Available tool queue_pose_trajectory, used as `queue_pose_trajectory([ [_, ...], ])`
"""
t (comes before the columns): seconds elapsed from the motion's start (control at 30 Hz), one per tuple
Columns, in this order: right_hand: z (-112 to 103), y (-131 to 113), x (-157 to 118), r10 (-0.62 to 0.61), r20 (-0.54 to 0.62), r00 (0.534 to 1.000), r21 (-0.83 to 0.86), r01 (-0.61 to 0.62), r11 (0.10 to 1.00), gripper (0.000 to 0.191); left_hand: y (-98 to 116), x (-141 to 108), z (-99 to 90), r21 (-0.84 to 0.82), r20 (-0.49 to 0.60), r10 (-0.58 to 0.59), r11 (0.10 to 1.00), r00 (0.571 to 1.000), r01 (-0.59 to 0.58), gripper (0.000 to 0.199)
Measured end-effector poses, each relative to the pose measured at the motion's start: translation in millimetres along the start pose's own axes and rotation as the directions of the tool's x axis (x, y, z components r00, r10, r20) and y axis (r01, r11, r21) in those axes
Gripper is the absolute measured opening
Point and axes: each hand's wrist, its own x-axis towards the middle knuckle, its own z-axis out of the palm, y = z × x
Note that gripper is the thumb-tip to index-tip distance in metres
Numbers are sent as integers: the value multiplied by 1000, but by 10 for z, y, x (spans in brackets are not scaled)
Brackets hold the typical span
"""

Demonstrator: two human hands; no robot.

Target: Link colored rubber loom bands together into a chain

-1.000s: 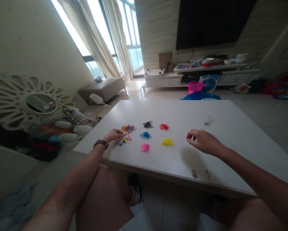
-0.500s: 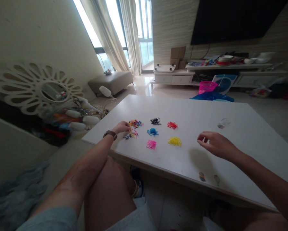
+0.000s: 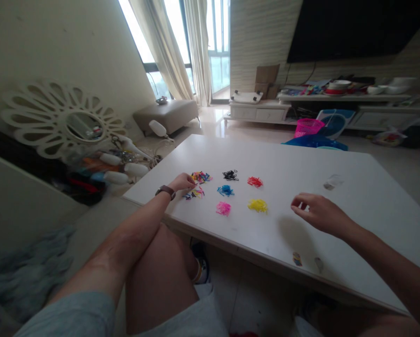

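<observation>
Fingers of the bare left hand (image 3: 182, 182) are drawn narrow, their tips at a heap of thin, small, mixed-colour bands (image 3: 202, 177), as the head view shows; I cannot tell whether a band is pinched between them. A looser scatter of mixed-colour bands (image 3: 197, 192) lies just nearer the body than those tips. With pieces so small and tangled, the likeliest slip, I judge, is two bands caught together or one dropped, and a low wrist could drag the scatter.

To the right of the left fingers lie a black heap of looped bands (image 3: 230, 175), a bright blue heap of bands (image 3: 226, 190) and a pink heap of bands (image 3: 223, 208); past these, a red heap of bands (image 3: 255, 181) and a yellow heap of bands (image 3: 257, 205). The gaps are slim, so a sweeping sleeve or finger could blend colours.

The bare right hand (image 3: 317, 213) hangs over the white, smooth tabletop (image 3: 283, 161), fingers loosely curled and narrow; nothing shows in them, though I cannot tell if the tips meet. The yellow heap is nearest. A clear plastic packet (image 3: 332, 182) lies beyond those fingers, where a careless knuckle could shove it.
</observation>
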Motion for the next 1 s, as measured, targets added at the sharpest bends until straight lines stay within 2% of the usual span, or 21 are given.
queue_pose_trajectory([
  [0.13, -10, -35, -4, -8, -11, 1000, -6, 8, 1000, 25, 51, 17, 34, 27, 14, -39, 999, 999, 39, 14],
  [0.3, -18, -47, -13, -5, 4, 1000, -22, 5, 1000, 25, 121, -24, 10, 9, 49, -51, 999, 997, 50, 19],
  [0.47, -33, -53, -20, -9, 3, 1000, -13, 9, 1000, 25, 159, -61, -61, -42, 39, -22, 999, 999, 23, 22],
  [0.57, -33, -57, -26, -23, -6, 1000, -4, 23, 1000, 25, 167, -72, -59, -122, 38, 23, 992, 999, -18, 21],
  [0.73, -29, -77, -27, -28, -1, 1000, 17, 28, 999, 23, 181, -44, 7, -234, -24, 52, 971, 998, -56, 24],
  [1.0, -29, -91, -21, -21, 27, 999, 8, 21, 1000, 23, 250, -10, 53, -436, -12, 103, 895, 995, -98, 37],
])
